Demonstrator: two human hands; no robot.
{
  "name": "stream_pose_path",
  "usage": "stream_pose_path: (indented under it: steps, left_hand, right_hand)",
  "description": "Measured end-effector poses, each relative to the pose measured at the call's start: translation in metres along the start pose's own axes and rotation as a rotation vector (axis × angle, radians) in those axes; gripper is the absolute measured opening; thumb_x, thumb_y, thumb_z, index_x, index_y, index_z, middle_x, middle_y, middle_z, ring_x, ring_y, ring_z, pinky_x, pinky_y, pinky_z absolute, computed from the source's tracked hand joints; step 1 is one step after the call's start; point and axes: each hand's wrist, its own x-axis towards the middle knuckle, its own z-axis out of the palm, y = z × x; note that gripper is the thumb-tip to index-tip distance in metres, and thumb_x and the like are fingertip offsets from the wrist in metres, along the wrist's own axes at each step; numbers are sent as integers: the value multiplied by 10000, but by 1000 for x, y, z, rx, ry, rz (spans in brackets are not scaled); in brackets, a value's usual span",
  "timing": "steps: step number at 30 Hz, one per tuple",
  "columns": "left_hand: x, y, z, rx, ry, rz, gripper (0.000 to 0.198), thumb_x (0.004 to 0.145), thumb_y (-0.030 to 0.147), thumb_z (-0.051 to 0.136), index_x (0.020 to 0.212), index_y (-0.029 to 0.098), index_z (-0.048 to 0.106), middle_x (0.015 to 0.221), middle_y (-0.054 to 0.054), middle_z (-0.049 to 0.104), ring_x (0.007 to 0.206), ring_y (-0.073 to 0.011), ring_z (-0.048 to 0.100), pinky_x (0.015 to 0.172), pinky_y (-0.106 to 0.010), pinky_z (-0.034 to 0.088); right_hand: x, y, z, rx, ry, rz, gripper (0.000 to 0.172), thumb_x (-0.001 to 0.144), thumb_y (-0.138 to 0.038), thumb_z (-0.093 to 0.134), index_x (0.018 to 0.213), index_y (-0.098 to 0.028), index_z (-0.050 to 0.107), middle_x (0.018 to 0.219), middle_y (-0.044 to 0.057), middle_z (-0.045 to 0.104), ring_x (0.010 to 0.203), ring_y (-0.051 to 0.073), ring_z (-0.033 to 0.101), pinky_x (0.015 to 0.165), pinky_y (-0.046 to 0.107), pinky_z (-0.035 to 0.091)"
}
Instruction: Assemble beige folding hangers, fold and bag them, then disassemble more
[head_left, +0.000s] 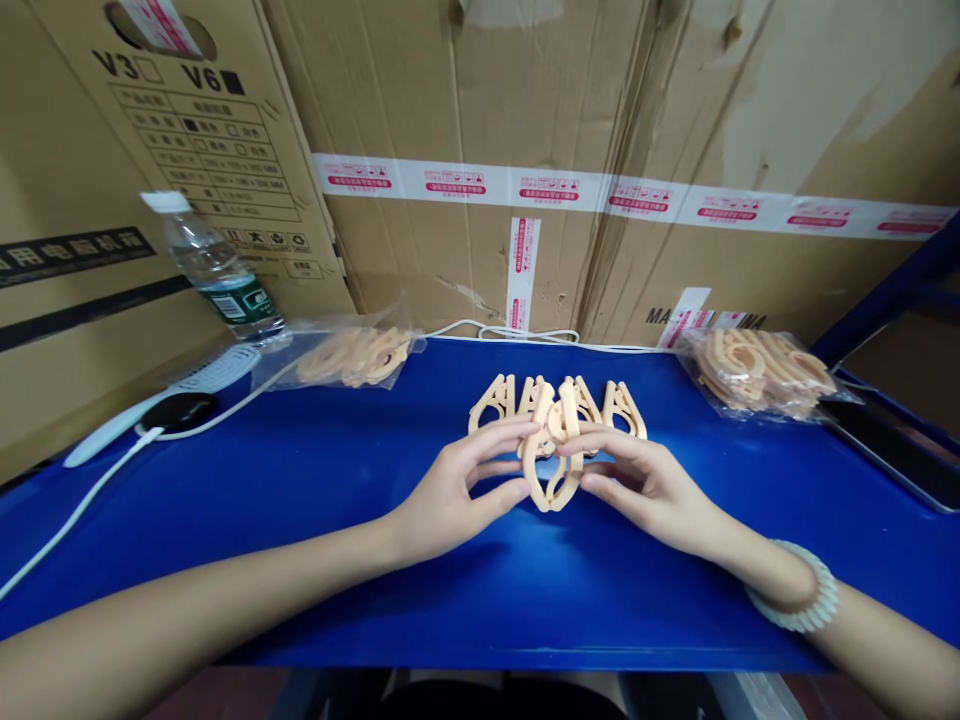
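Both my hands meet over the middle of the blue table [300, 520]. My left hand [457, 490] and my right hand [637, 485] pinch the same peach plastic clip [551, 470] from either side, holding it upright just above the table. Fingertips press on its top and lower edge. Right behind it, several more peach clips [559, 400] lie in a row on the table. A pale beaded bracelet [802, 600] is on my right wrist.
A clear bag of clips [360, 355] lies at the back left, another bag of clips [765, 370] at the back right. A water bottle [214, 265], a white handheld fan [161, 395] and a white cable [75, 510] are at left. A dark tablet [892, 450] rests at right. Cardboard boxes [600, 130] wall the back.
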Motion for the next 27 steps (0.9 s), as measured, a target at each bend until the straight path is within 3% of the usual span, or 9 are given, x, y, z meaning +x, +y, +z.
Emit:
stream_pose_path:
  steps: [4, 7, 10, 15, 17, 20, 23, 27]
  left_hand:
    - [-3, 0, -4, 192, -76, 86, 470, 929, 196, 636, 1389, 273, 580, 1539, -76, 478, 1440, -300, 433, 1199, -498, 401]
    - [-4, 1, -8, 226, -77, 88, 460, 929, 189, 633, 1376, 285, 581, 1528, -65, 492, 1452, -290, 414, 1210, -487, 385]
    - [-4, 0, -10, 186, -29, 76, 413, 934, 177, 619, 1331, 290, 602, 1495, -60, 523, 1414, -272, 466, 1179, -457, 432]
    - [-4, -2, -11, 184, 7, 69, 370, 938, 160, 596, 1283, 292, 626, 1432, -57, 569, 1358, -257, 523, 1132, -428, 487]
    - [-4, -2, -10, 193, -1, 70, 367, 938, 154, 589, 1279, 285, 626, 1415, -62, 576, 1342, -255, 535, 1113, -422, 507]
    - [-4, -2, -10, 215, 1, 79, 344, 940, 163, 583, 1264, 272, 627, 1393, -71, 583, 1328, -251, 545, 1085, -413, 529]
    - [-4, -1, -11, 304, 12, 95, 336, 937, 170, 578, 1256, 266, 621, 1390, -73, 584, 1323, -251, 548, 1087, -424, 522]
    - [-4, -1, -13, 558, -9, 187, 349, 934, 165, 561, 1270, 251, 603, 1376, -85, 598, 1313, -267, 549, 1122, -486, 470]
  right_hand:
    - [0, -5, -5, -1, -77, 36, 251, 959, -336, 631, 1177, -248, 719, 1290, 90, 678, 1112, 211, 687, 938, 356, 588]
    - [1, -7, -19, -32, -75, 119, 377, 927, -419, 661, 1257, -241, 696, 1286, 102, 689, 1115, 258, 688, 930, 402, 590]
    - [3, -2, -48, -86, 1, 234, 514, 856, -500, 717, 1290, -226, 684, 1236, 107, 719, 1079, 297, 699, 917, 445, 594]
    - [3, 12, -115, -292, 166, 381, 603, 760, -597, 746, 1228, -218, 719, 1230, 118, 723, 1050, 310, 700, 907, 460, 593]
    - [-1, 17, -137, -436, 102, 435, 624, 737, -624, 742, 1218, -227, 724, 1250, 125, 711, 1060, 331, 687, 884, 468, 596]
    - [-7, 21, -156, -627, -44, 461, 683, 712, -631, 743, 1264, -233, 692, 1311, 123, 674, 1182, 373, 624, 996, 506, 535]
    - [-12, 27, -159, -745, -169, 464, 832, 696, -638, 745, 1401, -231, 574, 1381, 119, 622, 1255, 388, 573, 1066, 504, 476]
    - [-13, 33, -153, -848, -265, 475, 870, 734, -655, 706, 1476, -257, 487, 1235, 119, 674, 1101, 361, 645, 937, 464, 534]
